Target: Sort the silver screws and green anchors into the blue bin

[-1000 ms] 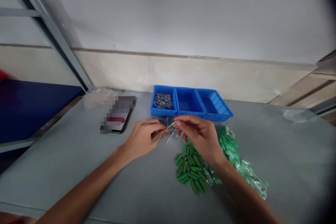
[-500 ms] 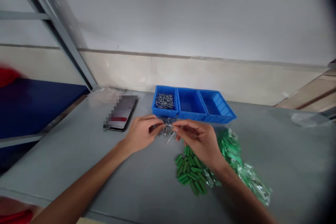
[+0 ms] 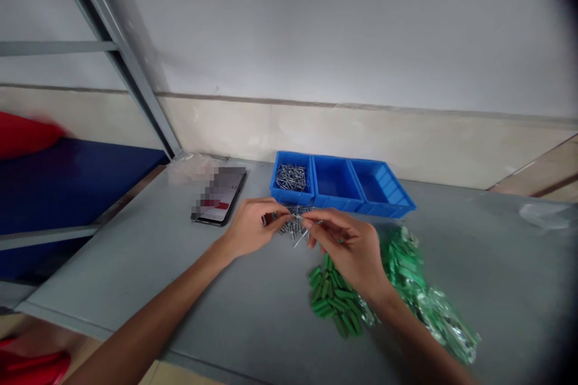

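Observation:
Above a small pile of thin metal screws (image 3: 293,230), my left hand (image 3: 253,225) and my right hand (image 3: 354,243) meet fingertip to fingertip. Both pinch thumb against forefinger on a slender silvery piece, which looks like a screw (image 3: 297,216). Its ends are partly covered by the fingers. A longer metal shank slants down beside my right fingertips; whether it is held or lies on the pile I cannot tell. Just behind the hands, the left compartment of a blue three-part bin (image 3: 338,201) holds many similar screws (image 3: 291,177).
Green plastic wall plugs (image 3: 336,301) lie loose near my right wrist. Clear bags of green plugs (image 3: 406,264) rest farther right. On the left are a phone (image 3: 221,198) and a crumpled plastic bag (image 3: 192,167). A metal frame post (image 3: 130,72) rises at the table's left end.
The whole scene has shifted slightly right in the picture as my head turned. Both hands keep their pinch over the pile, with hardly any finger movement.

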A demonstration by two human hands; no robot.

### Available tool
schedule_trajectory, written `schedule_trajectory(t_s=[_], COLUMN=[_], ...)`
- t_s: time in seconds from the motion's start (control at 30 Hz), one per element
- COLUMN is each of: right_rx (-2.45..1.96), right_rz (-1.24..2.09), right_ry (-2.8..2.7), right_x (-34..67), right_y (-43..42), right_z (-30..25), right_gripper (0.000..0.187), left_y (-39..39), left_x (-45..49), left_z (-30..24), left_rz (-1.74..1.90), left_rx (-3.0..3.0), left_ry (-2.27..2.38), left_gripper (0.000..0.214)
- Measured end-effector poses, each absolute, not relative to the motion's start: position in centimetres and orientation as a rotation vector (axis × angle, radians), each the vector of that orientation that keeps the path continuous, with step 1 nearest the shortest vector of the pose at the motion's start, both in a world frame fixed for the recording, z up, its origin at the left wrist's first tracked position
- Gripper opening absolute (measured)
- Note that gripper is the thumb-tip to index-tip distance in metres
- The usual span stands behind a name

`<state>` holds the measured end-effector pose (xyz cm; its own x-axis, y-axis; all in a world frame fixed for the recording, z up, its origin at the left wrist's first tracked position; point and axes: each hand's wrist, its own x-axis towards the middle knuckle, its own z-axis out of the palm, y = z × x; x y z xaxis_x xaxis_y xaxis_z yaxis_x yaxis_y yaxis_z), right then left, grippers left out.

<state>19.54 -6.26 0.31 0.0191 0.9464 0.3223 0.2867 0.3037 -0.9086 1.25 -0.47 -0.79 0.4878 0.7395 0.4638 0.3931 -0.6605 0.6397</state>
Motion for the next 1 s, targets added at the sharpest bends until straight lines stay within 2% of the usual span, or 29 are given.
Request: schedule_trajectory(t_s=[0.3,0.5,0.77,0.87,1.0], right_rx=[-1.228,-1.241,-1.24,-1.262,-1.267], right_rz=[0.777,0.796,0.764,0.606,0.119], right_ry=[-1.36,-1.391,-1.466,-1.498,-1.503], right_x=[20.2,20.2,20.1,20.4,21.2], right_y=[-5.4,-5.4,-5.3,-5.6,-6.3], right_z=[-0.6,-0.8,-0.8,-0.3,1.9], right_gripper=[0.014,0.016,0.012,0.011,0.012], left_y=[-1.2,-1.0,-0.5,-0.5,-0.2], left_x=[1.6,1.4,1.1,1.1,0.9], left_z=[-0.3,-0.3,-0.8,-0.9,-1.0], left_rz=[1.0,1.119,1.164,1.194,1.255], left_rx=[2.178,2.218,2.331,2.332,2.321], left_ry=[0.861,0.883,0.94,0.948,0.995], left_gripper=[0.014,0.015,0.015,0.016,0.017])
